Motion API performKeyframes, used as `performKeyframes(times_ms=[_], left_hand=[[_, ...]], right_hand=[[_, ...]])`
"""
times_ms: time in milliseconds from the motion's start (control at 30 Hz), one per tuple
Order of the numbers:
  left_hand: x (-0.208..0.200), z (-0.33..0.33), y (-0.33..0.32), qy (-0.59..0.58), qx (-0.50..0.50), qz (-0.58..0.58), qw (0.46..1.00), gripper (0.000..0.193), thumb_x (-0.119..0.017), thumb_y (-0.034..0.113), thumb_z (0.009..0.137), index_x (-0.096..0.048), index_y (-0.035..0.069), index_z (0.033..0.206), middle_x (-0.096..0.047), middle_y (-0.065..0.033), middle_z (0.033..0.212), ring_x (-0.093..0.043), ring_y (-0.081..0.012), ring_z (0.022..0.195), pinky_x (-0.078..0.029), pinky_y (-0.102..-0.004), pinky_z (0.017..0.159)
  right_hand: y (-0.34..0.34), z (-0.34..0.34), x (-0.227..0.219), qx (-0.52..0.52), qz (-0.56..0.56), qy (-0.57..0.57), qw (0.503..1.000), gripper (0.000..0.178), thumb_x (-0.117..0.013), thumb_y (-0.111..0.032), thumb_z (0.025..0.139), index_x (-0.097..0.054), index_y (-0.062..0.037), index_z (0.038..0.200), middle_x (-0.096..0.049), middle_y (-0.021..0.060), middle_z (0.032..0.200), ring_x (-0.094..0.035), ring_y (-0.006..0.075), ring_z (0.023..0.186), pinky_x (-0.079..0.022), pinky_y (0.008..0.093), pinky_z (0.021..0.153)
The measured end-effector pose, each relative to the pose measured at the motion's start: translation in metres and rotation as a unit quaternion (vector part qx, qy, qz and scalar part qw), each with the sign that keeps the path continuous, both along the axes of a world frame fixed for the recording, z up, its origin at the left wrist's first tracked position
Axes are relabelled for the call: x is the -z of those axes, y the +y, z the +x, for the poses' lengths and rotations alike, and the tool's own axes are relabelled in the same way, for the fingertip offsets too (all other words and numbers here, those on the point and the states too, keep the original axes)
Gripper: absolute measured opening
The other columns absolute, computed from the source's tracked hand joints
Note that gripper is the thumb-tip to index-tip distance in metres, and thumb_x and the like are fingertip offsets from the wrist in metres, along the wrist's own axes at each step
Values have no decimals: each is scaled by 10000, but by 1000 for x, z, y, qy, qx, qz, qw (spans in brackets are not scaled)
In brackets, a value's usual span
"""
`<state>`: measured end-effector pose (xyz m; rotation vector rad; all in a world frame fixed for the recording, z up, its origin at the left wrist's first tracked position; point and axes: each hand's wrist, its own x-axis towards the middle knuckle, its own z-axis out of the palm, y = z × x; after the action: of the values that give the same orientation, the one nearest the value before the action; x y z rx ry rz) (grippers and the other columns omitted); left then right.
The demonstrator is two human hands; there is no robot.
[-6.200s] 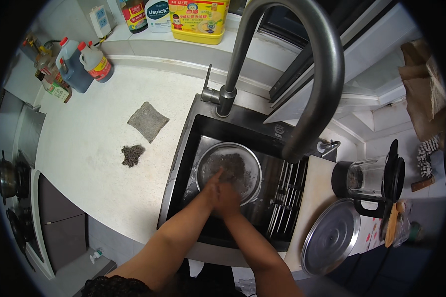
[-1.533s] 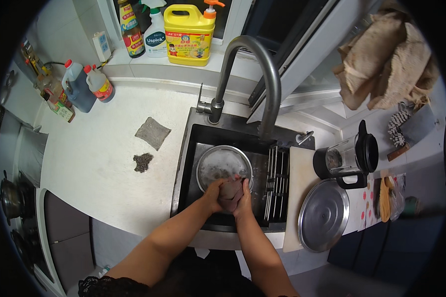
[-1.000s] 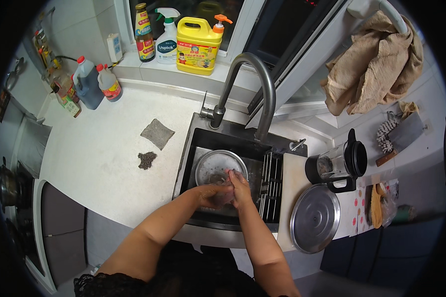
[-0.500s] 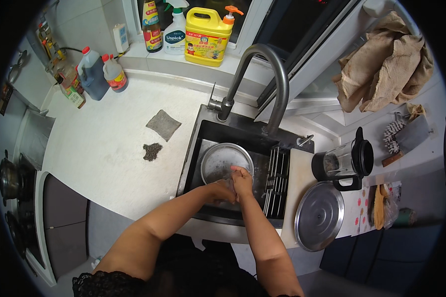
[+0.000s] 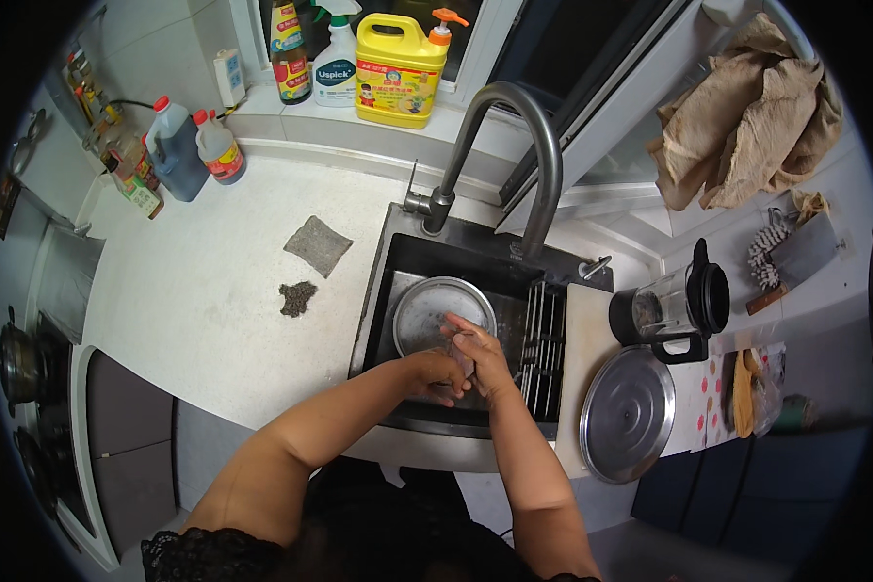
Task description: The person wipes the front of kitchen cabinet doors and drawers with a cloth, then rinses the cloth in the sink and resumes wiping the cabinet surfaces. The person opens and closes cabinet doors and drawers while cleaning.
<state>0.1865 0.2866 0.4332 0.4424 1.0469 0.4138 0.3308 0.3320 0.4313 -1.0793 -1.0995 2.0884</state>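
Apparently the step in hand is a press or wring, done with both hands close together: the left hand [image 5: 439, 374] curls from one side and the right hand [image 5: 483, 361] meets it from the other, a small greyish bundle [image 5: 463, 362] held between them and mostly hidden. In the view the bundle sits across the near rim of the round metal basin [image 5: 423, 308], which stands inside the dark sink [image 5: 419, 254]; how high above it the hands are cannot be told. To do this well, the person would best keep the bundle further in, over the basin's middle, so that any drips fall inside. Even pressure from both palms serves better than hard fingertips, which could tear something soft or let it slip. Some right-hand fingers point forward; folding them around would probably give a surer hold. The elbows also want room, since the wire rack [image 5: 543, 325] stands just beside the basin.
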Motion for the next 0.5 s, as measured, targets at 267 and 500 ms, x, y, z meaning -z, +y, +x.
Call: performKeyframes(times_ms=[267, 500], left_hand=[[-7, -2, 1, -105, 15, -29, 994, 258, -751, 28, 773, -564, 86, 941, -583, -22, 720, -555, -114, 586, -450, -262, 520], [-6, 5, -1, 81, 68, 61, 992, 207, -798, 71, 657, -603, 60, 728, -550, -22, 647, -469, -122, 514, -398, -283, 471]], right_hand=[[2, -7, -6, 84, -7, -7, 996, 304, -563, -292, 996, -620, 6, 1024, -601, 47, 713, -571, 153, 631, -500, 283, 649], [-4, -23, 5, 157, 28, -118, 980, 461, -560, -418, 989, -503, -88, 673, -481, 10, 533, -437, 110, 443, -368, 261, 429]])
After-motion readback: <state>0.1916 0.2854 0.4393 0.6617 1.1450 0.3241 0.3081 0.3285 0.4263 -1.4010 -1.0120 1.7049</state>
